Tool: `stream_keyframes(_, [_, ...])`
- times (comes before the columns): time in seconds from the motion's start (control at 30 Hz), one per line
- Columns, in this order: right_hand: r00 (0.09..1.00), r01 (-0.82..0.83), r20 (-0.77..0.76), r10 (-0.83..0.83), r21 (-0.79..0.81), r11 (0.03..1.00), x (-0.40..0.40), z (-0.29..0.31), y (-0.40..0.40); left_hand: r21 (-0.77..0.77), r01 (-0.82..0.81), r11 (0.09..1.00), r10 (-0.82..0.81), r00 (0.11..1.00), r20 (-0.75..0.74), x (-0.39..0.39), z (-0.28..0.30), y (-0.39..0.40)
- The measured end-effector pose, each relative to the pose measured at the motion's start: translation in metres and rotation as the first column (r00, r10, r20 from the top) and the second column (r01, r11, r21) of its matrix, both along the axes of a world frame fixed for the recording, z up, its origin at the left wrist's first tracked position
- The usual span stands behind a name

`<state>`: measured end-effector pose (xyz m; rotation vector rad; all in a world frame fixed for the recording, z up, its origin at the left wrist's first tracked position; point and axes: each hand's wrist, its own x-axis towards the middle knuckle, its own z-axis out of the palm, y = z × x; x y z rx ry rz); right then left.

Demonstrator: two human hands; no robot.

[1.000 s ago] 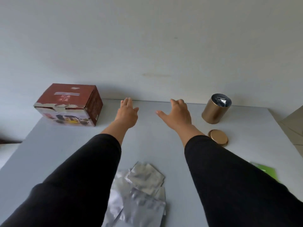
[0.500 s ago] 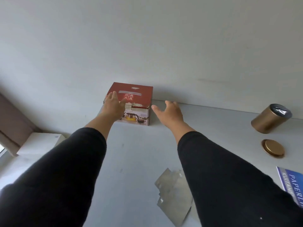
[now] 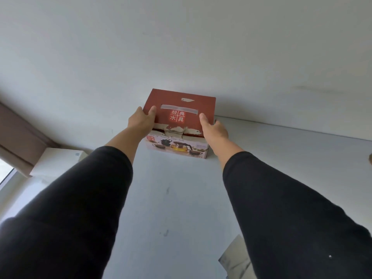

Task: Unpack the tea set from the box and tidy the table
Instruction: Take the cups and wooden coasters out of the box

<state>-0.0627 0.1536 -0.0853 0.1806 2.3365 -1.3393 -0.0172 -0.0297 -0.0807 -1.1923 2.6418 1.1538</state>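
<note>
Left hand: left of frame centre, its grip on the box's left top edge, thumb over the lid, fingers hidden behind the side.
Box: red tea-set carton, centre frame, at the far edge of the worktop near the wall, lid taped shut, front edge torn.
Right hand: grip on the box's right side, thumb on the lid, fingers round the corner.
Doing it well: likely best to draw the box nearer with even pressure from both sides, kept level; the torn card could give.
Surroundings: white block at left; foil packet lower right, off the pulling path.
</note>
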Motion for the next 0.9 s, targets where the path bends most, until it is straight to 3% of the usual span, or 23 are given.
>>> stream_keyframes(0.33, [0.994,0.111,0.019,-0.110,-0.147,0.983,0.014,-0.001,-0.005,0.056,-0.054,0.997,0.058,0.996,-0.070,0.007,0.001,0.000])
stream_keyframes(0.9, [0.995,0.103,0.008,-0.103,-0.030,0.994,0.159,-0.006,0.011,0.185,0.019,0.983,0.012,0.987,-0.163,0.159,-0.008,0.010])
